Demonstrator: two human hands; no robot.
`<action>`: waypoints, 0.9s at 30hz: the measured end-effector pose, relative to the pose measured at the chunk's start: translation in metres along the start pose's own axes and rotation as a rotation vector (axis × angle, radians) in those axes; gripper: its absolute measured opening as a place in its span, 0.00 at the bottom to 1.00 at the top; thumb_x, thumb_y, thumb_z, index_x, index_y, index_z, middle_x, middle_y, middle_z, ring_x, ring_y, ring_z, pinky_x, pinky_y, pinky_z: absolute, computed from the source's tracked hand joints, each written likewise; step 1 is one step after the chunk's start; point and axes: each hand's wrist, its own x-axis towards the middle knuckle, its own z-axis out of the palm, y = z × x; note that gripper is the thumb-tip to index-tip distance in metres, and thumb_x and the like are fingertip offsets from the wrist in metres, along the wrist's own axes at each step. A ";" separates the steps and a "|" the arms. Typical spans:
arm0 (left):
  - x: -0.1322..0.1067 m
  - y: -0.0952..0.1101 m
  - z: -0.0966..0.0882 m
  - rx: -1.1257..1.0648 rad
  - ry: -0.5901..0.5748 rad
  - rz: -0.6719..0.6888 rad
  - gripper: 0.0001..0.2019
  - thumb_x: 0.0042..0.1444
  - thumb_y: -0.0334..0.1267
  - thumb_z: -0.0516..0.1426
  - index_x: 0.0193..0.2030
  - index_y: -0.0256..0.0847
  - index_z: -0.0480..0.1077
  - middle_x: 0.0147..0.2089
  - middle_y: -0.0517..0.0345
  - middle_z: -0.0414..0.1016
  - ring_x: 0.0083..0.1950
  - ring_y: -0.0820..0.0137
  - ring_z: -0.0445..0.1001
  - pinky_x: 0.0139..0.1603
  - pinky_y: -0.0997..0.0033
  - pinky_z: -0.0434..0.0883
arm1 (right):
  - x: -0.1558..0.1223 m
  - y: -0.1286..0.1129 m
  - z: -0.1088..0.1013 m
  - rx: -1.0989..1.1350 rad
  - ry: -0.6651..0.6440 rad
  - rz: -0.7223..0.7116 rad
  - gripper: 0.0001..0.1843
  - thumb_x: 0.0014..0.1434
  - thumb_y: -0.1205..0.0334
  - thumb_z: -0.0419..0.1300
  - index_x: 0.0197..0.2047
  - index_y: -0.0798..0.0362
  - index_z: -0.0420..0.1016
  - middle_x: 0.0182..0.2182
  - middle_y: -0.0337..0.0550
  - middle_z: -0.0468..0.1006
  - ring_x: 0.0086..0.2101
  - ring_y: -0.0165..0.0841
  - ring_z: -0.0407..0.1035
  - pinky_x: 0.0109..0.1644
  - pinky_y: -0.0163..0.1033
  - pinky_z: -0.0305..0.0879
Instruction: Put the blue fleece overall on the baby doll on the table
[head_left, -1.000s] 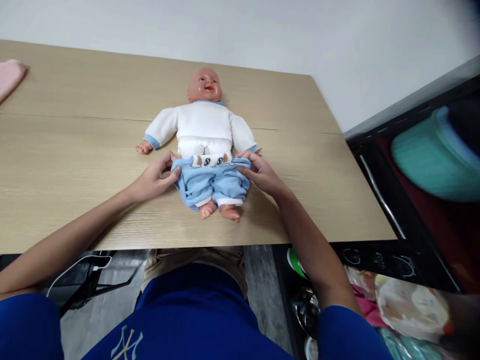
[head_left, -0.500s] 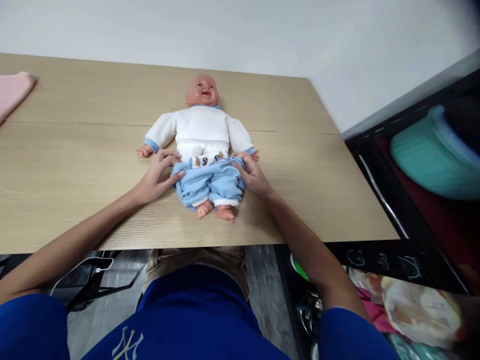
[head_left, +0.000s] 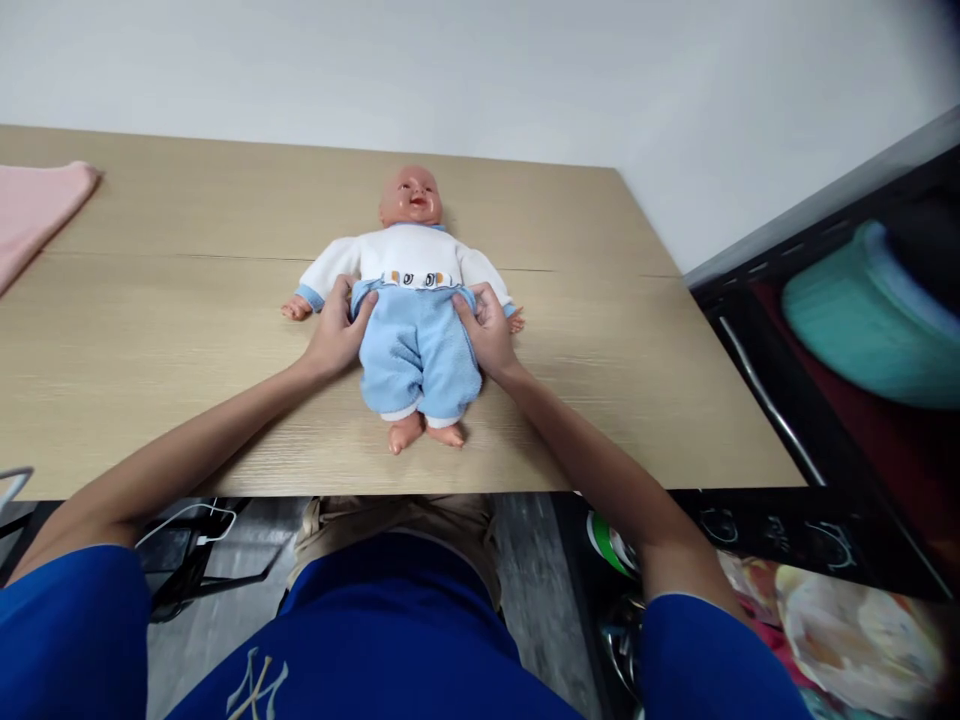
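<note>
A baby doll (head_left: 412, 200) lies face up on the wooden table (head_left: 187, 340), its feet toward me. It wears a white top (head_left: 409, 245) with blue cuffs and light blue trousers (head_left: 420, 345) with white ankle hems. The trousers' waistband, with small eyes printed on it, sits over the lower part of the top. My left hand (head_left: 341, 325) is closed on the waistband at one side, thumb in front. On the opposite side my right hand (head_left: 486, 325) pinches the waistband likewise. Fingers behind the cloth are partly hidden.
A folded pink cloth (head_left: 41, 210) lies at the table's left end. Beyond the right edge stands a dark shelf unit holding a teal basin (head_left: 874, 315), with colourful bags (head_left: 855, 635) lower down. A white wall rises behind the table.
Both hands have drawn the trousers up from the doll's thighs to its waist. The waistband now covers the white lower belly, and the trouser legs are stretched out longer.
</note>
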 end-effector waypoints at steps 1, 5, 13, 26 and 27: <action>-0.003 0.002 0.000 0.028 0.016 0.018 0.33 0.72 0.79 0.59 0.51 0.49 0.65 0.44 0.57 0.66 0.46 0.58 0.71 0.56 0.50 0.77 | -0.001 -0.001 -0.001 -0.042 0.022 -0.030 0.30 0.75 0.22 0.62 0.45 0.41 0.68 0.34 0.34 0.64 0.35 0.37 0.63 0.42 0.43 0.68; -0.008 -0.004 -0.004 0.092 0.049 0.065 0.33 0.73 0.80 0.55 0.53 0.49 0.66 0.51 0.51 0.71 0.54 0.54 0.72 0.64 0.47 0.74 | -0.006 -0.001 -0.006 -0.096 0.078 -0.114 0.23 0.78 0.31 0.64 0.45 0.42 0.71 0.39 0.38 0.72 0.40 0.39 0.68 0.48 0.45 0.71; 0.042 -0.037 0.006 -0.098 0.050 -0.111 0.42 0.62 0.90 0.56 0.48 0.49 0.60 0.42 0.60 0.62 0.43 0.62 0.64 0.51 0.58 0.69 | 0.031 0.022 0.006 -0.009 0.104 0.034 0.30 0.71 0.23 0.67 0.45 0.42 0.71 0.35 0.35 0.68 0.41 0.39 0.70 0.55 0.45 0.77; 0.014 -0.032 -0.001 -0.099 0.066 -0.176 0.28 0.68 0.72 0.62 0.46 0.49 0.64 0.45 0.55 0.70 0.51 0.56 0.71 0.60 0.54 0.75 | 0.020 0.023 -0.008 0.407 -0.013 0.367 0.40 0.48 0.24 0.82 0.52 0.41 0.79 0.53 0.43 0.89 0.62 0.50 0.82 0.73 0.57 0.81; 0.016 -0.032 -0.001 -0.143 0.078 -0.174 0.28 0.68 0.73 0.63 0.47 0.49 0.64 0.46 0.55 0.72 0.52 0.56 0.72 0.60 0.54 0.75 | 0.021 0.024 -0.008 0.414 -0.023 0.334 0.40 0.50 0.24 0.82 0.54 0.41 0.79 0.55 0.43 0.89 0.65 0.50 0.80 0.75 0.58 0.79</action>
